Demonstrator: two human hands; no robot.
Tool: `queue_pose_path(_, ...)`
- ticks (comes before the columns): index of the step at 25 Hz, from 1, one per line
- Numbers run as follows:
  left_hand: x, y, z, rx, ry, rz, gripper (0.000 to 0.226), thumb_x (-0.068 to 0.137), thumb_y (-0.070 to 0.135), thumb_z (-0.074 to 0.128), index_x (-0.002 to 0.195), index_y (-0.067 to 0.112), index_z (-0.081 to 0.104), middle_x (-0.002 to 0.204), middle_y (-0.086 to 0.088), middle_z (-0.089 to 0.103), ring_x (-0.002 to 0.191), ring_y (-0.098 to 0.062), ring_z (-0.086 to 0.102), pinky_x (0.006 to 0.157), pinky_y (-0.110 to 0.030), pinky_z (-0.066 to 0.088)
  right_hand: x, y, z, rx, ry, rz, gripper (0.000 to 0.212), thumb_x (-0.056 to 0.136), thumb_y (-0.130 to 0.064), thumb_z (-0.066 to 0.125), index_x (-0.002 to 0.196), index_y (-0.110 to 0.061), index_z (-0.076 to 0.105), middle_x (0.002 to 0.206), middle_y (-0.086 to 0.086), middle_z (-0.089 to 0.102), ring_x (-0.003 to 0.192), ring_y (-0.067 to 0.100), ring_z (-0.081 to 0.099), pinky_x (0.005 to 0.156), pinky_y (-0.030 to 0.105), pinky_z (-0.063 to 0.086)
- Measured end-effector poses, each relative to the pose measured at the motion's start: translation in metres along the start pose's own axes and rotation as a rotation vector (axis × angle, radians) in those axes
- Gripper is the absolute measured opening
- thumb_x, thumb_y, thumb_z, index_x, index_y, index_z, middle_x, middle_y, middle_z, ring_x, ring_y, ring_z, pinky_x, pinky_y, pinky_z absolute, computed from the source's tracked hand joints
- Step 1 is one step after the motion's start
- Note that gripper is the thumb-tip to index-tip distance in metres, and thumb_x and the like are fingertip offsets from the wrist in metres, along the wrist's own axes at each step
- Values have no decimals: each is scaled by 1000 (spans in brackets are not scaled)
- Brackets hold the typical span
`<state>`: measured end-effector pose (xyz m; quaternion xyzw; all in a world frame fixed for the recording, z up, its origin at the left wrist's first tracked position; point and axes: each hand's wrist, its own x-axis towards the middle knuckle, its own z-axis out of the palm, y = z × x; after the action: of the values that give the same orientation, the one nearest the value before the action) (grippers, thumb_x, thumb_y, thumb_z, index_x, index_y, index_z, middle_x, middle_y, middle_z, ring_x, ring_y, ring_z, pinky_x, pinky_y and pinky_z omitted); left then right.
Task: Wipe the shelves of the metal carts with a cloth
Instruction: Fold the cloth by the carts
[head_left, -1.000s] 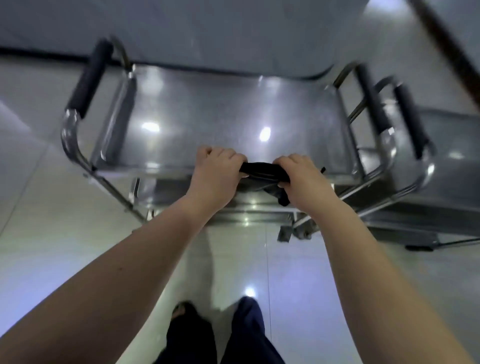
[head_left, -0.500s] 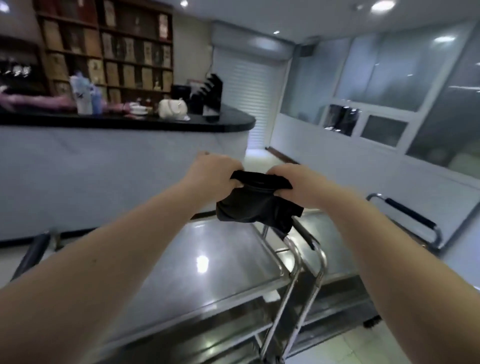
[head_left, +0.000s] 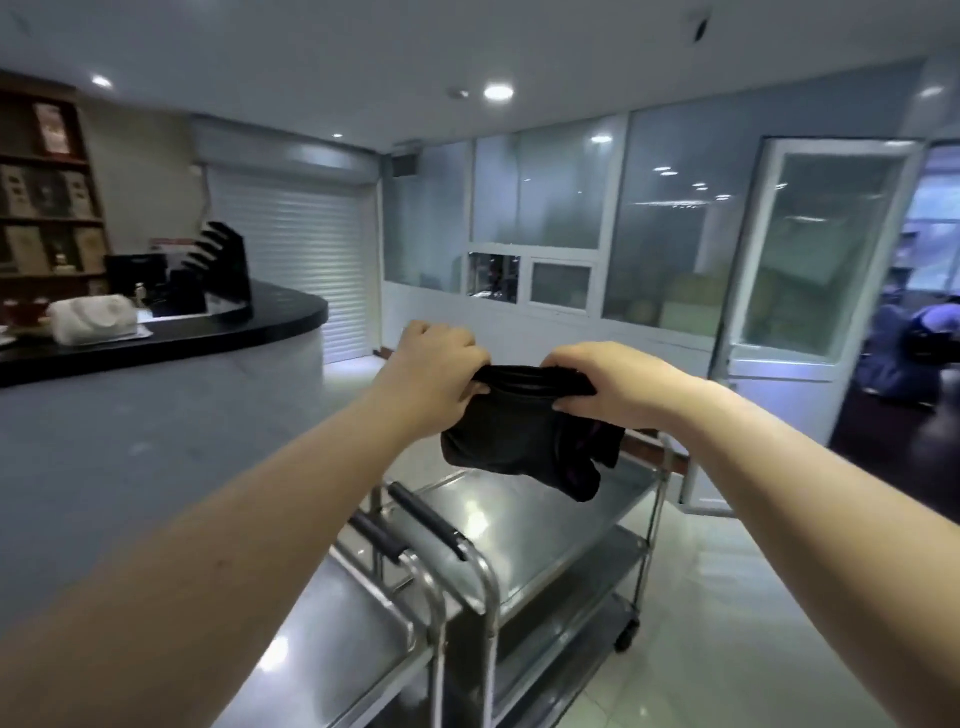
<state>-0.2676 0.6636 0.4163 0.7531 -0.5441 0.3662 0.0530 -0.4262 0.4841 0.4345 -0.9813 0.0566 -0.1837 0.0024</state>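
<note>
A black cloth hangs in the air in front of me, gathered along its top edge. My left hand grips its left end and my right hand grips its right end, both arms stretched out. Below the cloth stands a metal cart with shiny shelves and a black-padded handle. A second metal cart is parked against it, closer to me at lower left, its top shelf partly hidden by my left arm.
A curved counter with a black top runs along the left, with boxes and a white bag on it. Glass partitions fill the far wall, and an open white door stands at the right. Pale tiled floor lies right of the carts.
My view has swung up from the cart shelf to the room and turned right. Both hands lifted the cloth off the cart's edge and now hold it in the air.
</note>
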Motion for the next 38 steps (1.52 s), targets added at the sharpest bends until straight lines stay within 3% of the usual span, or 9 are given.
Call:
queue_pose_path(4,104,93,61,-15,59,58,24,97,30,48,109,14,61,105,-6,57,98,-30,50,80,-36,25,-35,120,-6,-216,177,78,34,83,-24,63,116,-27,61,105,-1,60,102,26,56,77,38,48)
queue_pose_path(8,179,166,132,-41,31,25,20,97,22,48,108,12,61,103,-6,58,95,-31,50,78,-35,25,-52,225,17,-249,289,208,33,86,-21,61,118,-20,57,109,3,61,104,28,53,78,38,46)
queue_pose_path(11,215,197,180,-65,-23,2,18,93,20,52,109,15,60,101,-4,57,94,-29,50,74,-34,21,-50,291,45,-220,248,261,25,87,-19,58,111,-18,54,105,4,61,98,30,51,69,38,41)
queue_pose_path(14,241,217,236,-126,-79,-7,20,94,26,54,110,16,59,104,-4,58,99,-29,52,82,-38,32,-42,348,84,-191,217,264,25,86,-19,58,111,-16,56,103,6,61,95,33,52,66,39,42)
queue_pose_path(19,271,228,353,-274,-144,-122,18,93,23,58,103,9,62,102,-12,61,99,-35,55,85,-41,33,-6,424,173,-127,188,341,36,80,-22,63,116,-22,60,107,1,65,100,30,57,78,39,40)
queue_pose_path(28,376,222,570,-335,-225,-124,29,98,43,46,111,24,63,113,3,63,110,-22,54,92,-38,24,103,589,292,-83,48,429,35,85,-12,61,119,-16,61,115,6,57,102,26,53,79,38,45)
queue_pose_path(34,443,239,669,-426,-323,-209,27,99,40,45,114,28,65,108,8,64,103,-18,55,94,-35,24,162,706,348,-78,-51,436,33,86,-11,56,117,-20,63,112,2,59,103,25,50,82,40,41)
queue_pose_path(38,482,254,744,-423,-452,-382,24,97,42,46,105,31,66,96,10,64,97,-18,56,87,-35,26,217,798,395,-26,-229,310,31,86,-15,53,115,-24,61,109,-2,58,101,22,49,81,37,41)
